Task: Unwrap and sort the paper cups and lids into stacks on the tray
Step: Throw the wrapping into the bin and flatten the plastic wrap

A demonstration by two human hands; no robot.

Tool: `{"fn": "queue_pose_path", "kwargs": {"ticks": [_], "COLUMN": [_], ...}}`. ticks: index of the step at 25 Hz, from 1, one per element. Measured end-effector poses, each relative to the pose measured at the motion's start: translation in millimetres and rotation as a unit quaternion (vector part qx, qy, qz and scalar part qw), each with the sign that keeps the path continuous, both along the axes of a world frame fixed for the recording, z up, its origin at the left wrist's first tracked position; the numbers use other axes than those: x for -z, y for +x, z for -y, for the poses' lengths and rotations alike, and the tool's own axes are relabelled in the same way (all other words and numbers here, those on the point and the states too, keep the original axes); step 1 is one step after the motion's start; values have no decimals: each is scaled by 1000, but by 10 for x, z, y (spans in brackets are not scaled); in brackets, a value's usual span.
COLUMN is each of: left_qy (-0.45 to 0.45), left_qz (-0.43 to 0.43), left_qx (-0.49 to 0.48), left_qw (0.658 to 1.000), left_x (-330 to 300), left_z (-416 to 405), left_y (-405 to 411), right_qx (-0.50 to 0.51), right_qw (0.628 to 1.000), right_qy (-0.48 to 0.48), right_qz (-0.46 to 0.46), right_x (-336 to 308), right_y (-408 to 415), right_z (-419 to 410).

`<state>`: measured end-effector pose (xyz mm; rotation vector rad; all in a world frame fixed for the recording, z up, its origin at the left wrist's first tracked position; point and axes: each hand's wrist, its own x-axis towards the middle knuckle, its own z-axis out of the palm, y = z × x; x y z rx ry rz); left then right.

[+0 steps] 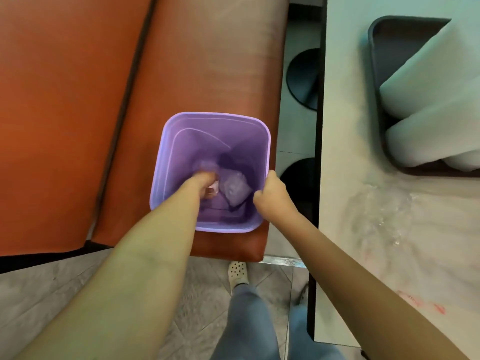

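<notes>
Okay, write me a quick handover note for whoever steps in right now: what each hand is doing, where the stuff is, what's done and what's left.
Left hand: down inside the purple bin, fingers curled on something pale; what it is cannot be told.
Right hand: grips the bin's right rim, steadying it on the orange bench.
Crumpled clear wrap lies in the bin's bottom.
White stacks lie on the dark tray on the table; blur hides whether they are cups or lids.
More loose clear wrap sits on the table.
Left: bin that wrap, then check the stacks.
</notes>
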<state>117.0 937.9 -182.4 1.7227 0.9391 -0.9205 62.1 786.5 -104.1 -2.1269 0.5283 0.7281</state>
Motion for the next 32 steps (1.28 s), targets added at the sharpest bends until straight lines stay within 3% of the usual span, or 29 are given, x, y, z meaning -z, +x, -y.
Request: {"fn": "queue_pose_path", "kwargs": {"ticks": [3,5,11,15,18,22,25,28,32], "left_qy": [66,120,64,29,-26,-2,145,283,302], "left_qz": [-36,-5,165,375,442,440,417,362,361], "left_qx": [115,192,95,29,71,167,215,221,167], "left_qw": [990,974,980,926,894,882,871,860,867], "left_x": [-21,-179,-1279,-1962,-2257,-2246,-2062,-1919,-1878], "left_z": [23,81,368,756,1314,2106,2508,2692,2718], "left_y": [4,28,-69,-403,-749,-1210,-1518,-1770,-1858], "right_qx": [-2,-27,-56,-51,-39,4,-2,-60,-179], "right_qw": [1000,999,982,960,942,943,948,947,934], "right_qy": [0,-23,11,68,86,26,-61,-129,-200], "right_qz": [9,37,181,267,322,333,313,288,235], "right_x": [-29,-100,-752,-1268,-1463,-1316,-1064,-849,-637], "right_y": [5,-29,-2,-117,-397,-933,-1279,-1533,-1759], "right_z": [-10,-19,115,574,1217,2343,3036,3481,3671]}}
